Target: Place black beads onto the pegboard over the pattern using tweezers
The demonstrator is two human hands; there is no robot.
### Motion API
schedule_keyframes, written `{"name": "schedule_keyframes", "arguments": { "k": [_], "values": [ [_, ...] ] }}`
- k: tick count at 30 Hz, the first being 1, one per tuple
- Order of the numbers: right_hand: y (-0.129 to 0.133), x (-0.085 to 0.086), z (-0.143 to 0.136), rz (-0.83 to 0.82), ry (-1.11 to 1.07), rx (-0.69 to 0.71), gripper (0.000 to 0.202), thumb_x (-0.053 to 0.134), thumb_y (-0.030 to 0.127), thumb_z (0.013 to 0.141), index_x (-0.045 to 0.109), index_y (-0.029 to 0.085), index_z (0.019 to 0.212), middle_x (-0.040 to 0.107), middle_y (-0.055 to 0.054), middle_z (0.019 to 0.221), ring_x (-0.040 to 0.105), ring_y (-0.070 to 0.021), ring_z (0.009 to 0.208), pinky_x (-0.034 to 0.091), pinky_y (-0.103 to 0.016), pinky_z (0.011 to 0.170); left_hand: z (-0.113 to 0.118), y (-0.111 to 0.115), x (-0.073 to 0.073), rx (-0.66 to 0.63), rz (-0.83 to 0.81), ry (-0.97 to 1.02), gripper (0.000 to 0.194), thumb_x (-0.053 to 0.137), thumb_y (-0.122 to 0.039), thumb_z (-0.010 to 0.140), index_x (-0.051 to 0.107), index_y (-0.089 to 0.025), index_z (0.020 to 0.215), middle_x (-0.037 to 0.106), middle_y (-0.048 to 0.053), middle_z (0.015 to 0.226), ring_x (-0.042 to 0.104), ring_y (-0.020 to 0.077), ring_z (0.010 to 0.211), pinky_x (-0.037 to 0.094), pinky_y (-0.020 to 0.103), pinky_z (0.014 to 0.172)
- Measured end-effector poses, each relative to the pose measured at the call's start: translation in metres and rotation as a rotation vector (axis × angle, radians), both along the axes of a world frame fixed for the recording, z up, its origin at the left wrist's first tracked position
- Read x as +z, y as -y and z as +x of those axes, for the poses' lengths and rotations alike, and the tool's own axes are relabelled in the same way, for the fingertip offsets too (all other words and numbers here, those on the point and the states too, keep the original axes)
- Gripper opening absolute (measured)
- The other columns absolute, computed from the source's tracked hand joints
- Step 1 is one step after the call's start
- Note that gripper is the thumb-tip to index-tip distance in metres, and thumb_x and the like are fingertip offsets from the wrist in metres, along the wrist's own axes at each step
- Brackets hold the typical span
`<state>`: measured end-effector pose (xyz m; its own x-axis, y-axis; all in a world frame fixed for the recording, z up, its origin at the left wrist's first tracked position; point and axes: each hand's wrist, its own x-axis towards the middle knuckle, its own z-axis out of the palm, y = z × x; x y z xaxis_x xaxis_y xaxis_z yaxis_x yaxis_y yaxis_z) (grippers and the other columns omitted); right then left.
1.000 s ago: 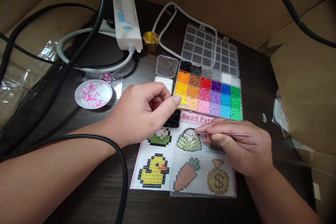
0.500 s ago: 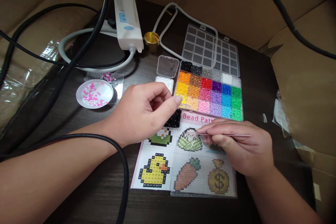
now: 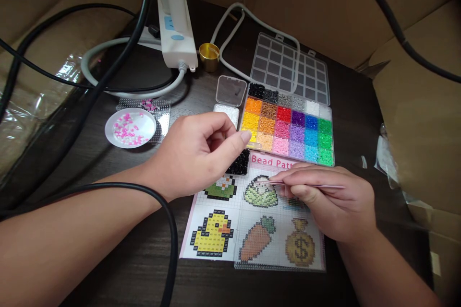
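My right hand [image 3: 336, 199] is closed in a pinch on thin pinkish tweezers [image 3: 329, 186]. Their tip reaches a rounded green-and-white design on the bead pattern sheet [image 3: 186, 251]. Over the right part of the sheet lies a clear pegboard [image 3: 281, 267]. My left hand [image 3: 200, 156] is curled, thumb close to the near left corner of the bead box [image 3: 288, 154]; its inner fingertips are hidden, so anything in them cannot be made out. Beneath that hand are a box of black beads [image 3: 239, 163] and a small open box of white beads [image 3: 226, 112], both partly covered.
A white dish [image 3: 110, 136] of pink and white beads rests on another clear pegboard [image 3: 164, 115] at left. Behind stand a power strip [image 3: 178, 38] and a gold cup [image 3: 209, 57]. A black cable [image 3: 171, 235] crosses over my left forearm. Cardboard walls [image 3: 306, 5] surround the table.
Both hands and the tweezers hold almost the same position. The whole view has shifted very slightly.
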<state>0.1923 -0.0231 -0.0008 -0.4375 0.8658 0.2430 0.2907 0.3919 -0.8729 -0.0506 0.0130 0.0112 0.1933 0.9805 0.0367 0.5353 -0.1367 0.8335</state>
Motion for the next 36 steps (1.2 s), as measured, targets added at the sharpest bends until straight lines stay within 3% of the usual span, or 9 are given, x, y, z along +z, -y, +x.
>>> {"name": "schedule_keyframes", "arguments": {
  "k": [36],
  "values": [
    [0.0019,-0.0019,-0.0008,-0.026,-0.027,-0.013,0.029,0.063,0.006,0.083,0.074,0.026,0.101,0.078,-0.005,0.092,0.073,-0.0192,0.08,0.062,-0.037,0.073,-0.0001,0.0004,0.0022,0.003,-0.007,0.003,0.03,0.058,-0.041,0.083,0.06,-0.016,0.067,0.053,-0.002,0.053,0.045,0.0084,0.047,0.035,0.021,0.044]
  ]
}}
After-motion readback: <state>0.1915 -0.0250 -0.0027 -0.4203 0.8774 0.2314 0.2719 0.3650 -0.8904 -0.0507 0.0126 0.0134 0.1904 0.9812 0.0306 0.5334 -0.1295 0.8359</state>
